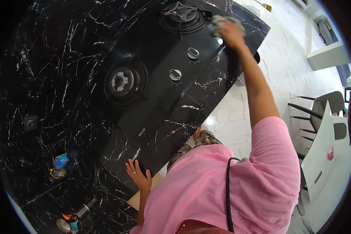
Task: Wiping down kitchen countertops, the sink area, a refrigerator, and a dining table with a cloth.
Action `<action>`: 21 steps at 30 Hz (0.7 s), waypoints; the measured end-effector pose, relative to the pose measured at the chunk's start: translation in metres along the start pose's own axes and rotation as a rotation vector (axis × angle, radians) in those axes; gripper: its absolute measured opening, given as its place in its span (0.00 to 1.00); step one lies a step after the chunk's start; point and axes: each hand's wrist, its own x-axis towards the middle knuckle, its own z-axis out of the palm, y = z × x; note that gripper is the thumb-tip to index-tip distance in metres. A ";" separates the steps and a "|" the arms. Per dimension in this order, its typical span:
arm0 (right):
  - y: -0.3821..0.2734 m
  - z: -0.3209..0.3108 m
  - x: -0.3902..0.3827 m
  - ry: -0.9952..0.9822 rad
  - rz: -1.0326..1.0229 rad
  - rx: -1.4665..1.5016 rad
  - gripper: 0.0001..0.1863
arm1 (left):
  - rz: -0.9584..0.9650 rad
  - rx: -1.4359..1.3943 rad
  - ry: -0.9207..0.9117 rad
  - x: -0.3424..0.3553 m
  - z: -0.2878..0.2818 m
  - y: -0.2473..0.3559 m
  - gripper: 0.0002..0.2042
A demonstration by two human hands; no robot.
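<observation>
My right hand is stretched out to the far right and presses a crumpled greyish cloth onto the right end of a black glass gas hob. The cloth lies beside the far burner, which carries a metal pan support. Down at the near left, my left hand rests flat on the black marbled countertop by its front edge, fingers apart and a ring on one. Between the hands are two silver knobs and the near burner, with its burner cap showing.
A blue packet stands at the left of the counter. A spray bottle with orange and teal parts is at the lower left. A socket is set in the black marbled surface. Behind me are grey chairs and a white table.
</observation>
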 end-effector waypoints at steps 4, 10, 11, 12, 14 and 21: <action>0.016 -0.007 -0.030 0.029 0.388 -0.055 0.31 | -0.006 -0.009 -0.019 -0.003 -0.001 -0.003 0.32; -0.023 -0.025 -0.097 0.057 0.372 -0.177 0.31 | 0.020 0.005 -0.008 -0.002 -0.002 -0.006 0.32; -0.035 -0.026 -0.110 0.054 0.380 -0.184 0.31 | 0.027 0.004 -0.001 -0.001 -0.002 -0.006 0.32; -0.050 -0.026 -0.123 0.057 0.346 -0.166 0.31 | 0.035 0.000 -0.007 -0.001 -0.002 -0.006 0.32; -0.086 -0.030 -0.147 0.063 0.317 -0.153 0.30 | 0.048 -0.004 -0.001 -0.001 -0.002 -0.008 0.32; -0.220 -0.032 -0.223 0.066 0.218 -0.053 0.30 | 0.050 -0.016 0.004 -0.005 -0.003 -0.008 0.32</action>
